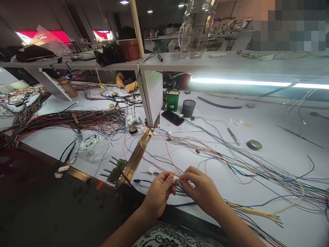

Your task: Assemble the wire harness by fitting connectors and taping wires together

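Close to the table's front edge, my left hand [159, 195] pinches a small white connector [175, 178] between thumb and forefinger. My right hand [202, 187] meets it from the right, its thumb and fingertips closed at the connector's side on what looks like a thin wire, mostly hidden by the fingers. Blue and dark wires run beneath both hands. Just left of the left hand lie a white plug [151, 170] on a lead and a black plug [137, 180] on a black cable.
Long loose wires [218, 154] cross the table, with yellow terminal-ended leads [267, 215] at right. Tape [254, 144], a phone [172, 118], a mesh cup [188, 108] and a green box [172, 101] lie beyond. Left are a circuit board [117, 171], a wire bundle [64, 120] and another person's hands [131, 86].
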### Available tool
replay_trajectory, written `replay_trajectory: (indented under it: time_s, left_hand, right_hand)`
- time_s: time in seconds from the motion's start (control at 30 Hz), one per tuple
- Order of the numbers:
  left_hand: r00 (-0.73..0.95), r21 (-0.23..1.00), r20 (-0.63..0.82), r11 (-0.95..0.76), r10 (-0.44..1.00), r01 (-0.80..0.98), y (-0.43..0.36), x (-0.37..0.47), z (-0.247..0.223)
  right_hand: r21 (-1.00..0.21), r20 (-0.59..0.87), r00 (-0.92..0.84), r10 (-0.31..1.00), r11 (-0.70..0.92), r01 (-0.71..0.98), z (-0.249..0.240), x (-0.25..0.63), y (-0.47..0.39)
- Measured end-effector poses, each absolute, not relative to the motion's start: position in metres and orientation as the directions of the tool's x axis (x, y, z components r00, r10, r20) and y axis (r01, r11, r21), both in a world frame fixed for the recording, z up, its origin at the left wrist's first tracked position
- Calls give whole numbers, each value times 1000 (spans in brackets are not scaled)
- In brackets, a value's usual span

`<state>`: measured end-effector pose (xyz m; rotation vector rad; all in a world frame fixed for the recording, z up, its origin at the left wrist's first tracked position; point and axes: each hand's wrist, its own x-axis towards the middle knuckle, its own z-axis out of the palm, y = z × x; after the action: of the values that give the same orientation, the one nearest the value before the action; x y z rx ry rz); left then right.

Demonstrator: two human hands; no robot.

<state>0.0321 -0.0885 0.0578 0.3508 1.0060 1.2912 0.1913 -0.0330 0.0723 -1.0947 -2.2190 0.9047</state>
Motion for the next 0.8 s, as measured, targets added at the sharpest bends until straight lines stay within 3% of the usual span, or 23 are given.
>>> replay_trajectory:
  time_s: [0.23, 0.4, 0.6, 0.67, 0.8]
  left_hand:
    - [-103, 742, -403, 258, 910, -619, -91, 34, 57]
    - [-125, 755, -412, 261, 903, -601, -91, 35, 57]
    - [-165, 912, -281, 210, 946, -352, -93, 34, 56]
    - [-181, 934, -255, 194, 950, -299, -93, 33, 56]
    - [-209, 947, -261, 208, 942, -244, -89, 30, 56]
  right_hand:
    - [-563, 249, -584, 773, 606, 562, 80, 190, -35]
    - [-592, 215, -583, 783, 580, 560, 80, 192, -34]
    - [-451, 267, -595, 758, 644, 619, 75, 184, -41]
    - [-494, 274, -579, 768, 629, 600, 69, 180, -45]
    - [-706, 174, -643, 746, 550, 447, 64, 183, -32]
